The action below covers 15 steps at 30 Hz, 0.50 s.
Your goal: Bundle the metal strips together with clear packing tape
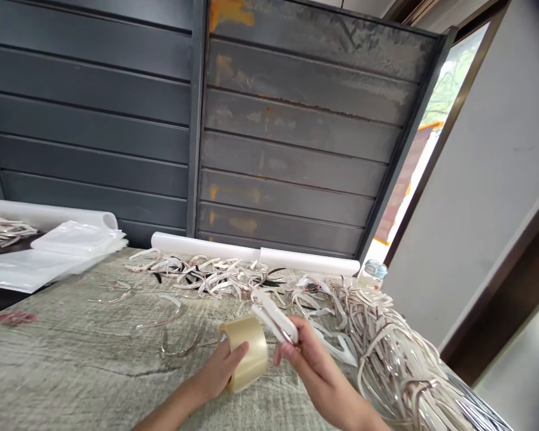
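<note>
My left hand [220,368] is closed around a wide roll of clear, yellowish packing tape [250,353], with fingers in its core and the thumb over the outside. To its right, my right hand [317,374] pinches a folded white strip [276,317] between thumb and fingers. The strip is bent double, with its loop near the fingers and its ends pointing up and left. Its exact kind I cannot make out. Both hands are above the wood-grain tabletop [94,365], close to each other. Loose white and copper-coloured wire strips [224,276] lie just beyond them.
On the right lies a thick bundle of long strips [386,341]. White rolls [206,245] line the table's back edge below a dark slatted metal panel [296,149]. Plastic bags [81,239] are stacked at left, and a small jar [374,272] stands at the back right.
</note>
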Motion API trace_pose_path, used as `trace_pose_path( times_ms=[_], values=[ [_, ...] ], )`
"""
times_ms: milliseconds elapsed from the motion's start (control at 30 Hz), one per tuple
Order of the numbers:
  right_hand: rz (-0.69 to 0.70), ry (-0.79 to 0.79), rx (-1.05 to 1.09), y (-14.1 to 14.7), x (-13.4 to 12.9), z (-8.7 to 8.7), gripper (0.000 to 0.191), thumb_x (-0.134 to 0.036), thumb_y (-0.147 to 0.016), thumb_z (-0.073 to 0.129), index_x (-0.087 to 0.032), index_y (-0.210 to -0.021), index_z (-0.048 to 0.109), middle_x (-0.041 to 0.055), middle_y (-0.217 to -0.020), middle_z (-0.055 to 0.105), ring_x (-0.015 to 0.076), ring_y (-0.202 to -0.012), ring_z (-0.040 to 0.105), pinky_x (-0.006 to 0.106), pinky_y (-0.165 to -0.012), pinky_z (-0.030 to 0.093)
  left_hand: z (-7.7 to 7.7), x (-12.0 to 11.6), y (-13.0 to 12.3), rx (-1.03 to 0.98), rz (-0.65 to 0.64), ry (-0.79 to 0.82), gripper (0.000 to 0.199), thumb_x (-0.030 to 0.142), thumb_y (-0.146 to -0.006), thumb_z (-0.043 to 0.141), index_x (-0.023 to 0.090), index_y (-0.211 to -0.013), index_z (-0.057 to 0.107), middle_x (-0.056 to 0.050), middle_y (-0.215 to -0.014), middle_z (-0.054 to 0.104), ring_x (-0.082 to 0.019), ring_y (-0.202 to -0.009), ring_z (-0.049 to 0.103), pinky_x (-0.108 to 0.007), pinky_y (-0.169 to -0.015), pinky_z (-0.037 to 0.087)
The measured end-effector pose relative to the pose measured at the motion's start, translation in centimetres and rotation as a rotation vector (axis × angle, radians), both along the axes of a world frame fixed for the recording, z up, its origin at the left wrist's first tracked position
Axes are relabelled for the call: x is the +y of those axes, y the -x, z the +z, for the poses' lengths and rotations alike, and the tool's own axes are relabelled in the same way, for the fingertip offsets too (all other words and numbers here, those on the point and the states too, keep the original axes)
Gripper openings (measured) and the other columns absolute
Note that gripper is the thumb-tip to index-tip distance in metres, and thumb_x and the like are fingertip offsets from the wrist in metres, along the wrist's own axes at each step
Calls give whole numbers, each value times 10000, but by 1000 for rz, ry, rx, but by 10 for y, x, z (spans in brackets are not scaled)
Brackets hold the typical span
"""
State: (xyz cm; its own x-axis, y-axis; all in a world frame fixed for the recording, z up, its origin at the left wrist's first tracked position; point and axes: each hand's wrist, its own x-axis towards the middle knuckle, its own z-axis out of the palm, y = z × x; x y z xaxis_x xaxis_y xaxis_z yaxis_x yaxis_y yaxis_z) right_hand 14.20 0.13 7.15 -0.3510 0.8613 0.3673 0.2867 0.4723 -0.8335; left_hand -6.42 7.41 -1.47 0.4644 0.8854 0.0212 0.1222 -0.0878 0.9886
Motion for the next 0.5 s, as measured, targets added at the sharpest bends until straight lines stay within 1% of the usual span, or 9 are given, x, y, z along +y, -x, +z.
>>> trace_pose_path(
  times_ms=[33, 100, 133, 167, 233, 267, 333, 400, 500],
  values=[
    [-74, -85, -56, -11, 11, -14, 320, -369, -1001, 328, -221, -1275, 401, 28, -872, 602, 119, -849, 580, 251, -828, 466, 0, 0, 0, -15, 1, 42, 634, 686, -796, 470, 144, -1119, 536, -143, -1115, 664, -341, -1075, 597, -400, -934, 473],
    [-244, -328, -221, -33, 39, -42, 337, -333, -1002, 308, -207, -1304, 387, 7, -756, 619, 122, -710, 606, 239, -721, 486, 0, 0, 1, -23, 1, 74, 618, 668, -801, 483, 158, -1147, 536, -128, -1152, 665, -333, -1112, 591, -376, -956, 465],
    [-290, -365, -247, -43, 52, -56, 331, -326, -998, 312, -197, -1286, 409, 16, -747, 635, 134, -677, 613, 248, -686, 489, -1, 0, 1, -13, 16, 69, 624, 666, -800, 485, 159, -1160, 539, -126, -1173, 660, -332, -1132, 584, -369, -969, 460],
    [-318, -388, -260, -52, 63, -68, 319, -327, -988, 333, -189, -1251, 447, 44, -797, 665, 151, -698, 633, 261, -681, 495, -1, 0, 2, 2, 33, 64, 643, 671, -797, 485, 156, -1178, 540, -129, -1198, 652, -334, -1150, 575, -368, -979, 457],
    [-369, -434, -275, -63, 76, -87, 293, -331, -967, 384, -183, -1200, 483, 108, -996, 691, 195, -872, 672, 294, -761, 517, -2, 2, 4, 37, 67, 61, 700, 690, -787, 477, 140, -1216, 539, -141, -1242, 633, -343, -1193, 550, -378, -1008, 445],
    [-389, -444, -278, -65, 78, -93, 297, -319, -963, 394, -179, -1213, 473, 124, -1069, 682, 204, -936, 672, 300, -791, 522, -3, 2, 5, 51, 80, 61, 730, 703, -776, 480, 134, -1229, 539, -145, -1255, 627, -348, -1210, 537, -385, -1024, 436],
    [-416, -448, -290, -66, 77, -100, 330, -283, -962, 397, -173, -1272, 425, 129, -1128, 669, 192, -988, 668, 289, -818, 526, -5, 4, 5, 68, 99, 53, 772, 730, -738, 507, 132, -1224, 559, -148, -1259, 629, -356, -1224, 527, -396, -1047, 424],
    [-422, -436, -315, -65, 73, -102, 359, -249, -954, 403, -172, -1305, 407, 114, -1108, 677, 174, -942, 675, 270, -798, 526, -5, 5, 6, 72, 120, 48, 782, 752, -689, 551, 146, -1181, 593, -144, -1239, 647, -365, -1206, 542, -407, -1045, 431],
    [-424, -410, -361, -64, 69, -99, 355, -211, -933, 409, -172, -1281, 464, 101, -1047, 694, 174, -860, 674, 269, -759, 512, -3, 5, 5, 69, 117, 76, 782, 786, -652, 565, 165, -1122, 625, -134, -1185, 677, -377, -1158, 571, -431, -1011, 458]
  ],
)
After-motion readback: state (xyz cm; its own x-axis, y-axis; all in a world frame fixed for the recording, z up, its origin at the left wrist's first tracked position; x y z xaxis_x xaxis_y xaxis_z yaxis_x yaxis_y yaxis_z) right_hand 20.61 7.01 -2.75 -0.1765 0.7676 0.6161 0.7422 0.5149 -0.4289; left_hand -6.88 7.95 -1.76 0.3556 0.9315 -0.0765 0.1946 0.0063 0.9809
